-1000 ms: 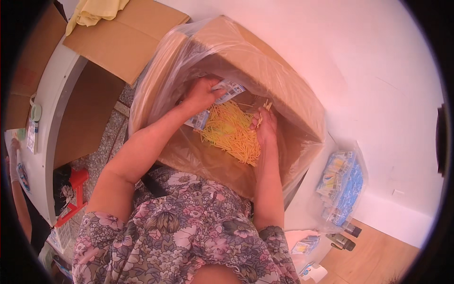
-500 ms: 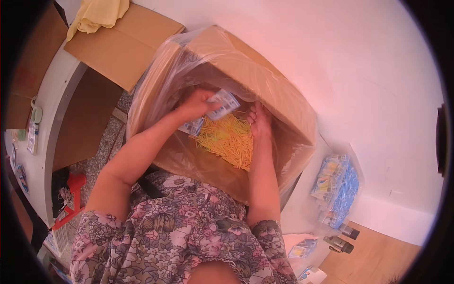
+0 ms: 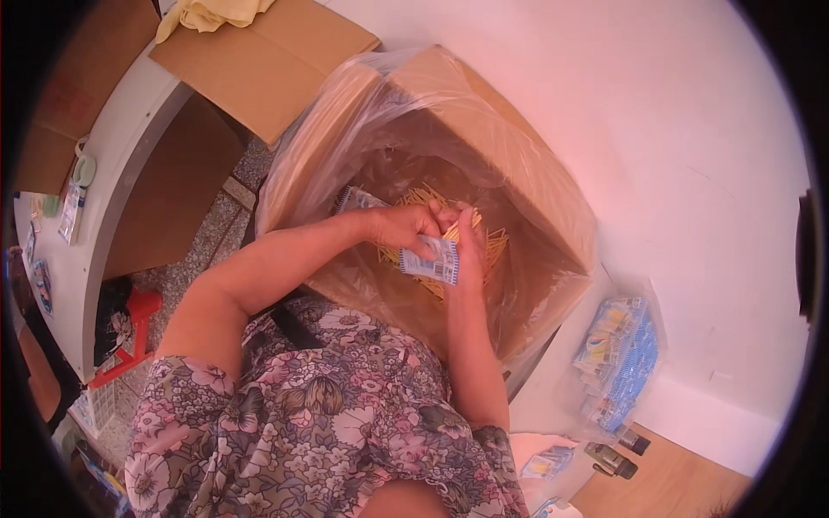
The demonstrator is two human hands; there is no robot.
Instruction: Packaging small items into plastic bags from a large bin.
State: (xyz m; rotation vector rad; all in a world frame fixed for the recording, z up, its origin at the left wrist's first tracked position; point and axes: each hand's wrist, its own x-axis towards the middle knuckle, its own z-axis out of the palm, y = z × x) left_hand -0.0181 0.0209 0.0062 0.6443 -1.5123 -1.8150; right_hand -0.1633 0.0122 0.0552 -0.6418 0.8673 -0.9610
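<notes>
Over a cardboard box (image 3: 484, 104) lined with clear plastic, my two hands meet. My left hand (image 3: 404, 228) is closed on a small white-and-blue plastic packet (image 3: 442, 262). Beside it, my right hand (image 3: 469, 246) grips a bunch of thin yellow sticks (image 3: 464, 226) at the packet's upper side. Whether the stick ends are inside the packet cannot be seen. Below lies a loose pile of the same yellow sticks (image 3: 496, 252), partly hidden by my hands. Another packet (image 3: 361, 200) rests in the box, left of the pile.
A clear bag of blue-and-white packets (image 3: 615, 363) stands to the right, near two dark small objects (image 3: 613, 462). At upper left are a flat cardboard flap (image 3: 268, 69) and a yellow cloth (image 3: 211, 13). A white curved table (image 3: 129, 121) and a red frame (image 3: 129, 341) are at left.
My left hand has brought the packet right and down to my right hand. The right hand has risen from the box wall and now shows yellow sticks in its fingers.
</notes>
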